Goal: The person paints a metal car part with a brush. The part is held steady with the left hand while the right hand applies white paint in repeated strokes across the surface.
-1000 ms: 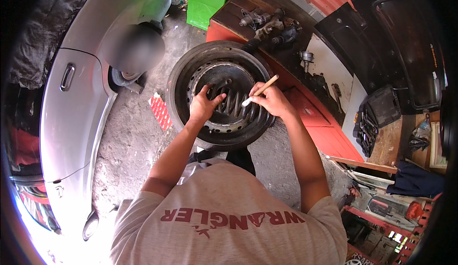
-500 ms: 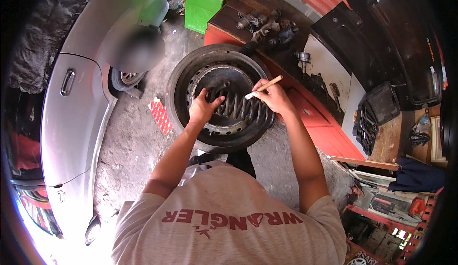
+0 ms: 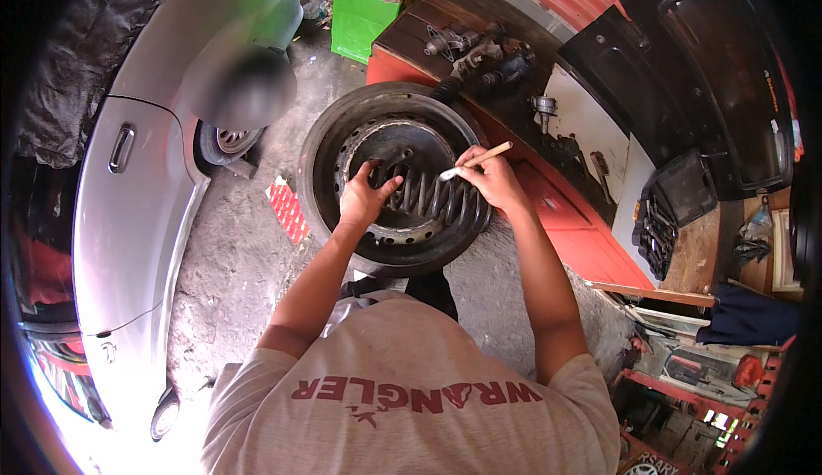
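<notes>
A black coil spring (image 3: 432, 197) lies across a steel wheel with a tyre (image 3: 330, 137), which rests flat in front of me. My left hand (image 3: 364, 197) grips the spring's left end, thumb and fingers around the coils. In my right hand (image 3: 492, 180) is a slim brush (image 3: 490, 154) with a light wooden handle that points up and right. Its whitish tip is at the upper side of the middle coils; whether it touches them I cannot tell.
A silver car (image 3: 141, 210) stands on the left. Right of the wheel is a red cabinet (image 3: 569, 218) with greasy metal parts (image 3: 505, 60) on its top. A black tool case (image 3: 685, 188) lies open farther right. A red-and-white box (image 3: 288, 210) is on the floor.
The brush and my right hand have shifted slightly to the right, and the handle's end is a little lower. My left hand stays on the spring's end.
</notes>
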Demonstrator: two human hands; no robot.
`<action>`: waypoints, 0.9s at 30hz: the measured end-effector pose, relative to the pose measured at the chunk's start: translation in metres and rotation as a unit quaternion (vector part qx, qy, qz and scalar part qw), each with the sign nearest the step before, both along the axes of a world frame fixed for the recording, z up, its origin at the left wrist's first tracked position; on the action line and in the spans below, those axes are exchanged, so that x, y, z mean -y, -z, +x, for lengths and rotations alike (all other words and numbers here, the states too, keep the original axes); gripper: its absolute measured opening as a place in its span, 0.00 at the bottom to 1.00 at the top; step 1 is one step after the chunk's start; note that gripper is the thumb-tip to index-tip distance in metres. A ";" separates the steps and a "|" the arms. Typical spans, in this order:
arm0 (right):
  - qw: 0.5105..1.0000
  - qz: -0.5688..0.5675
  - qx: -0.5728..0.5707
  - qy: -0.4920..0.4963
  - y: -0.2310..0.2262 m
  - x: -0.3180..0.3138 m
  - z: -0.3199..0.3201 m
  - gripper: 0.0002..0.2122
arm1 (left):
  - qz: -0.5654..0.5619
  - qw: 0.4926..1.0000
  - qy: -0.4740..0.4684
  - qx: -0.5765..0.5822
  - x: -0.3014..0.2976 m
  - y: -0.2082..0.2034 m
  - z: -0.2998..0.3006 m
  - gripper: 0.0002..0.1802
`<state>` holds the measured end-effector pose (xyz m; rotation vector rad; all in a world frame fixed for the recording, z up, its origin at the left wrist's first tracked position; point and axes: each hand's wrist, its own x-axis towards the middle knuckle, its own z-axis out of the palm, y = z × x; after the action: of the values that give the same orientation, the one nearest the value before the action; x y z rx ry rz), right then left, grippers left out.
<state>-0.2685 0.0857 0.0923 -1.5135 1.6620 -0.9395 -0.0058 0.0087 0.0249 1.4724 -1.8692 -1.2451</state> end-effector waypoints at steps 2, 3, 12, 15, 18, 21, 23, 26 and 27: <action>0.999 0.014 0.037 0.007 0.003 -0.001 -0.001 0.04 | 0.001 1.000 0.000 0.011 0.000 0.000 -0.003 0.42; 0.997 0.044 0.062 -0.001 -0.001 -0.004 0.002 0.04 | 0.002 1.000 -0.002 0.017 0.001 0.000 -0.002 0.42; 0.997 0.064 -0.038 -0.012 -0.019 0.003 0.009 0.03 | 0.001 1.000 -0.002 0.028 0.002 0.000 -0.003 0.40; 0.992 0.085 -0.060 -0.066 -0.035 -0.002 0.020 0.03 | -0.004 1.000 0.003 -0.002 0.001 0.002 0.000 0.40; 0.998 0.021 -0.051 -0.003 -0.022 0.005 0.013 0.04 | 0.001 1.000 0.001 0.000 0.004 0.003 -0.001 0.40; 0.997 0.058 -0.016 -0.052 -0.020 -0.001 0.010 0.04 | -0.022 1.000 0.003 0.010 0.001 0.004 -0.003 0.40; 0.995 0.072 -0.004 -0.067 -0.020 -0.003 0.011 0.04 | -0.010 1.000 0.003 0.007 0.003 0.004 -0.001 0.40; 0.997 0.066 -0.015 -0.027 -0.019 -0.004 0.015 0.04 | -0.005 1.000 0.004 0.006 0.004 0.004 -0.003 0.40; 1.000 0.010 -0.024 -0.012 -0.018 -0.001 0.014 0.04 | -0.006 1.000 0.003 0.007 0.004 0.005 -0.003 0.40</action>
<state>-0.2546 0.0871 0.1104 -1.5497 1.6789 -0.8767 -0.0084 0.0048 0.0204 1.4745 -1.8894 -1.2281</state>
